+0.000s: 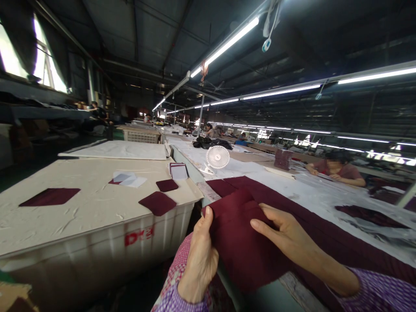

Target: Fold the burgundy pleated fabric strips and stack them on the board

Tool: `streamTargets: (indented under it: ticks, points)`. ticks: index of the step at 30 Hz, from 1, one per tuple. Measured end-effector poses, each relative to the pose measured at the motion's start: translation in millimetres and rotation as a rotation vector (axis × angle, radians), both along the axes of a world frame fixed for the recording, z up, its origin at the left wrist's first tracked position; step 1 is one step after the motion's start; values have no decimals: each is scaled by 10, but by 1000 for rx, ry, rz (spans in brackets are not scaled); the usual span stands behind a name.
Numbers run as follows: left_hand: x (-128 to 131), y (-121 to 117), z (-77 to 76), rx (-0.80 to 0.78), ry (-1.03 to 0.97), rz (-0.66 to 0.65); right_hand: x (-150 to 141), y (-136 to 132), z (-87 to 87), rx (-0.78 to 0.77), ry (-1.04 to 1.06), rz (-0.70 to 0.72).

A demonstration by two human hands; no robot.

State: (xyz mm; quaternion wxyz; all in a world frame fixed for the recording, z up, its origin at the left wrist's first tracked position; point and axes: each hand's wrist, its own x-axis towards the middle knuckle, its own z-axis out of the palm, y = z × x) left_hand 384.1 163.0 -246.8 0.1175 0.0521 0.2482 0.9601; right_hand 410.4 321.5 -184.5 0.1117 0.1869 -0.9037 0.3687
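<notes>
A maroon fabric piece [240,242] is held up between my hands, over the near edge of the long table. My left hand [203,247] pinches its upper left edge, thumb on the near face. On the other side, my right hand [282,225] grips the piece near its right edge, thumb on top and fingers partly behind the cloth. Beneath and beyond it, a long spread of maroon cloth [312,225] runs along the table. To the left, several maroon cut pieces [158,203] lie apart on a cream board.
The cream board [94,173] tops a large white bin [91,247]. White card templates [128,178] and a small stack [178,170] lie on it. A white fan [217,157] stands on the table. Across it sits a co-worker [344,171], near a maroon stack [282,159].
</notes>
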Motion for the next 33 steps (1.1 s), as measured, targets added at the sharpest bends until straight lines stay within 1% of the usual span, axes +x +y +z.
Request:
streamTargets:
  ticks: [3, 7, 9, 10, 14, 15, 16, 18, 20, 21, 22, 24, 25, 27, 29, 30, 33]
  points:
    - [-48, -57, -19, -6, 44, 13, -10, 62, -5, 19, 25, -15]
    - [-224, -178, -106, -80, 0, 163, 3, 117, 51, 63, 22, 0]
    - [-296, -222, -159, -140, 16, 224, 28, 104, 89, 87, 12, 62]
    - [-319, -235, -184, -210, 42, 256, 47, 87, 106, 101, -3, 99]
    - [-372, -239, -277, -638, 106, 479, 146, -33, 136, 147, -116, 162]
    - [-386, -231, -300, -706, 98, 521, 168, -69, 130, 152, -151, 189]
    - [-401, -219, -321, -739, 85, 541, 183, -104, 117, 151, -180, 236]
    - [-428, -193, -346, -756, 87, 533, 191, -162, 71, 140, -233, 362]
    - [-429, -170, -332, -748, 133, 480, 160, -188, 4, 113, -261, 444]
    - [-414, -163, -308, -729, 167, 437, 133, -186, -33, 87, -259, 438]
    - [-387, -158, -274, -703, 203, 387, 100, -173, -69, 56, -247, 400]
    - [-307, -153, -193, -636, 256, 276, 30, -127, -126, -8, -164, 269]
    - [-261, -150, -154, -565, 259, 213, 0, -99, -142, -33, -105, 195]
    - [-172, -141, -93, -357, 232, 93, -40, -55, -147, -61, -5, 72]
    - [-105, -126, -61, -148, 186, 6, -46, -40, -121, -90, 7, 14]
    - [-81, -117, -53, -81, 162, -15, -40, -45, -104, -118, -15, 7]
    - [-35, -86, -44, -43, 107, -19, -6, -86, -68, -258, -123, 26]
